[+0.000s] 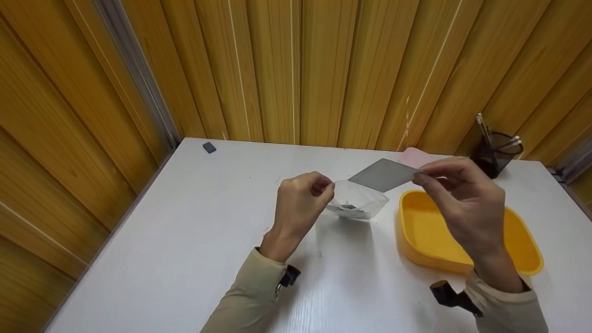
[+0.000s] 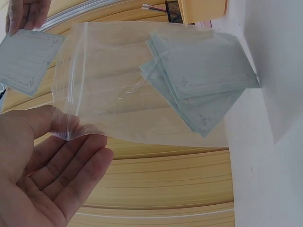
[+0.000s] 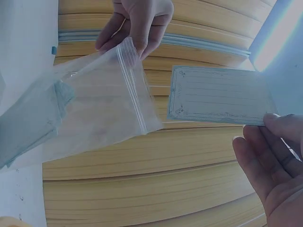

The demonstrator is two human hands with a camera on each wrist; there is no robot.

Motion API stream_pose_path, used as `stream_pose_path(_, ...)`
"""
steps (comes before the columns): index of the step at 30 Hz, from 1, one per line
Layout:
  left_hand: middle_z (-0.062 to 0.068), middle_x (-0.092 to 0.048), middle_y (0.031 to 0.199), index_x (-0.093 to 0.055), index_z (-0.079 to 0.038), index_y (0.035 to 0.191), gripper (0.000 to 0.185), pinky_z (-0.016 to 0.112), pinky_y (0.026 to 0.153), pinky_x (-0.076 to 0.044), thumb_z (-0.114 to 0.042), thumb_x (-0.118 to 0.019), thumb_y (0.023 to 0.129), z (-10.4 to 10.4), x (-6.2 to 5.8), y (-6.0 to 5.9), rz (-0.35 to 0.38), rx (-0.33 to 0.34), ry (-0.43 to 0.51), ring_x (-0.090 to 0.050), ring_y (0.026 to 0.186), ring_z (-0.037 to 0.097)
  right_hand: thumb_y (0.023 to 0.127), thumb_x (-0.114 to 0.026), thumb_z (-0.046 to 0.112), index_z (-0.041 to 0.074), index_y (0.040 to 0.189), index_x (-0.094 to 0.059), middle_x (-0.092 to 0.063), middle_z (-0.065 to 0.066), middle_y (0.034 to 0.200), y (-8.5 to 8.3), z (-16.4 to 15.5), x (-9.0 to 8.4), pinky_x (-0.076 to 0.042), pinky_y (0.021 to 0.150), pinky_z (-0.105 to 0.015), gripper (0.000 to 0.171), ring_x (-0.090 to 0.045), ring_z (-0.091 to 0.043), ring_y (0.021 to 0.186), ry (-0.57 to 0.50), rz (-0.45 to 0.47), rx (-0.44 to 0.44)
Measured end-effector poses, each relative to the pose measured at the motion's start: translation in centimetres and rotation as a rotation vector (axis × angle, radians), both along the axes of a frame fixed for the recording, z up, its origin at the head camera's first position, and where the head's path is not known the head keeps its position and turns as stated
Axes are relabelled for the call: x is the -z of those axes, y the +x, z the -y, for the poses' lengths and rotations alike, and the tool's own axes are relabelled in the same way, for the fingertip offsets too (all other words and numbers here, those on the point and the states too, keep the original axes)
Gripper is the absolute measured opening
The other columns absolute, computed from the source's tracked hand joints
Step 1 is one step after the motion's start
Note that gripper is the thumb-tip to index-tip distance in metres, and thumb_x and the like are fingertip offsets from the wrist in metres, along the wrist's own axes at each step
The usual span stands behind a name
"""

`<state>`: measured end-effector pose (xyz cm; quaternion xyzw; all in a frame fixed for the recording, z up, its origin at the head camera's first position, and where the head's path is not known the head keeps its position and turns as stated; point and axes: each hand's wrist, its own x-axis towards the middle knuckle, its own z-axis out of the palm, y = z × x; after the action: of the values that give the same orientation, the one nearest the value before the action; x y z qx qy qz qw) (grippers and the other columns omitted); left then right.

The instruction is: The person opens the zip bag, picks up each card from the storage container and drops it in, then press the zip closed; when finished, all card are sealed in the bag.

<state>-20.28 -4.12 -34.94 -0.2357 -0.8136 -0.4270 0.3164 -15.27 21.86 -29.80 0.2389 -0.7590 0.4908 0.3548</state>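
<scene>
A white table (image 1: 185, 240) stands against a wood-panelled wall; a small dark eraser (image 1: 209, 147) lies near its far left corner; a yellow tray (image 1: 527, 249) sits at the right; a dark mesh pen cup (image 1: 497, 155) stands at the far right; a pink pad (image 1: 416, 157) lies beside it.

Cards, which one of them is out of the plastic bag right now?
The single lined card pinched at its edge by the right hand. The other cards lie stacked inside the clear zip bag, held by the left hand.
</scene>
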Motion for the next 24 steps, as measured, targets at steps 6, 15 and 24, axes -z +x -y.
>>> stream_pose_path(6,0.003,-0.075,0.076,-0.079,-0.004,0.085,0.006,0.021,0.064,-0.056,0.001,-0.079,0.090,0.0,0.1,0.0,-0.008,0.004,-0.003,-0.070,0.065,0.012,0.082,-0.073,-0.028,-0.010,0.110,-0.071,-0.073,-0.008,0.105,-0.5,0.7,0.7,-0.056,0.089,-0.019,0.034,-0.072,-0.010,0.097,0.097,0.013,-0.027)
stream_pose_path(15,0.003,-0.075,0.076,-0.079,-0.004,0.085,0.006,0.021,0.063,-0.056,0.000,-0.079,0.090,0.0,0.0,0.0,-0.011,-0.002,-0.007,-0.070,0.065,0.011,0.084,-0.079,-0.018,-0.001,0.107,-0.075,-0.075,-0.004,0.102,-1.5,1.6,1.9,-0.056,0.089,-0.018,0.029,-0.074,-0.015,0.097,0.266,-0.003,-0.033)
stream_pose_path(24,0.003,-0.075,0.076,-0.079,-0.004,0.085,0.006,0.021,0.063,-0.056,-0.001,-0.079,0.090,-0.1,0.1,0.1,-0.001,-0.004,-0.012,-0.070,0.066,0.011,0.079,-0.084,-0.018,0.002,0.102,-0.077,-0.075,-0.001,0.101,-2.2,2.1,3.1,-0.054,0.085,-0.014,0.031,-0.070,-0.019,0.087,0.370,-0.047,-0.036)
